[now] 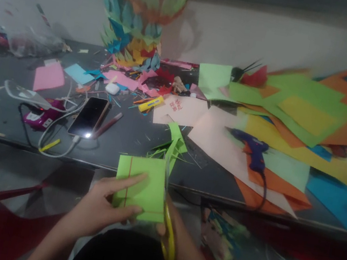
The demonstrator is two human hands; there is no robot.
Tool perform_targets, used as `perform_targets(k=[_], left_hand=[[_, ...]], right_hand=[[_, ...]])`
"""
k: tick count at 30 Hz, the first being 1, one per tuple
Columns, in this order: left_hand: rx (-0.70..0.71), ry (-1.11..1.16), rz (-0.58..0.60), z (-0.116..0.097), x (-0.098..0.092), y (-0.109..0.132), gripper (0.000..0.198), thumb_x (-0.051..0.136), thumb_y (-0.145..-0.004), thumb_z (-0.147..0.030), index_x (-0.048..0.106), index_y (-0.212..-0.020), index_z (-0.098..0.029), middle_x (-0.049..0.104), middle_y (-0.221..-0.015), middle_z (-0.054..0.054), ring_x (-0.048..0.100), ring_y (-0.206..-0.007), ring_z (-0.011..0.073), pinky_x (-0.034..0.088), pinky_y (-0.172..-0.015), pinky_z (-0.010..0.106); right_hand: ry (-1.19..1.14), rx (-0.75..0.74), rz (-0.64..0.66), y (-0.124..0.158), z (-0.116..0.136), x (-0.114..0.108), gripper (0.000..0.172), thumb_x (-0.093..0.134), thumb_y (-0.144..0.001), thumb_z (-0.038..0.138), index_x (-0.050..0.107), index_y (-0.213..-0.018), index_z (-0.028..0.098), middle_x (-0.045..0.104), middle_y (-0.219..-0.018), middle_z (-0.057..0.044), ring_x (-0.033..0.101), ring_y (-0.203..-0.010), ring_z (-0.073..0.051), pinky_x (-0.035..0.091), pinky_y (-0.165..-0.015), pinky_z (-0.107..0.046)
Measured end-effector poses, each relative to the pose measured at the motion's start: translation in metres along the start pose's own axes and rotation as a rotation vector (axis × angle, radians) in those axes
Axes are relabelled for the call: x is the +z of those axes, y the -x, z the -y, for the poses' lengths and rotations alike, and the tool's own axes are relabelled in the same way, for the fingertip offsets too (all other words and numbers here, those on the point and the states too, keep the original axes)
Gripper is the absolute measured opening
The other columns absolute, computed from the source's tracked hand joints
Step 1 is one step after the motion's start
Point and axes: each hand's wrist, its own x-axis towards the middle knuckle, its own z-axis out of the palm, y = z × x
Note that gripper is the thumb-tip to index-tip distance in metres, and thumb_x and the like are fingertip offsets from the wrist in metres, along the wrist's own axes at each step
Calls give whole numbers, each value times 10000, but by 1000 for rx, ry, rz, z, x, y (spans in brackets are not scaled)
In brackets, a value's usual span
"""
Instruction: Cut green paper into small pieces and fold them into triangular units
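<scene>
A square of green paper (pixel 145 183) with red ruled lines is held in front of the dark table edge (pixel 94 161). My left hand (pixel 102 207) pinches its left side, fingers on top and thumb below. My right hand (pixel 178 243) grips yellow-handled scissors (pixel 168 219), whose blades run up the paper's right edge. Cut green strips (pixel 173 141) lie on the table just beyond.
On the table lie a phone (pixel 89 117) with a white cable, a purple device (pixel 39 117), a blue glue gun (pixel 253 151), coloured paper sheets (pixel 300 112) and scraps. A tall layered paper figure (pixel 139 21) stands at the back. Red chair at lower left.
</scene>
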Motion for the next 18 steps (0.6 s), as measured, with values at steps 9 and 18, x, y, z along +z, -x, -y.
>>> perform_targets(k=[9, 18], left_hand=[[-4, -6, -45, 8, 4, 3, 540, 686, -717, -279, 542, -1236, -246, 667, -1015, 81, 633, -521, 102, 560, -479, 205], [75, -154, -95, 6, 11, 1, 538, 658, -736, -282, 527, -1254, -218, 698, -809, 27, 618, -501, 105, 551, -490, 195]], right_hand=[[-53, -1, 45, -4, 23, 3, 376, 563, -808, 376, 456, -1118, 192, 637, -1010, -98, 608, -870, -210, 489, -784, -325], [-5, -18, -90, -3, 17, 5, 265, 535, -794, 334, 499, -1015, 192, 635, -868, -66, 593, -761, -201, 494, -758, -326]])
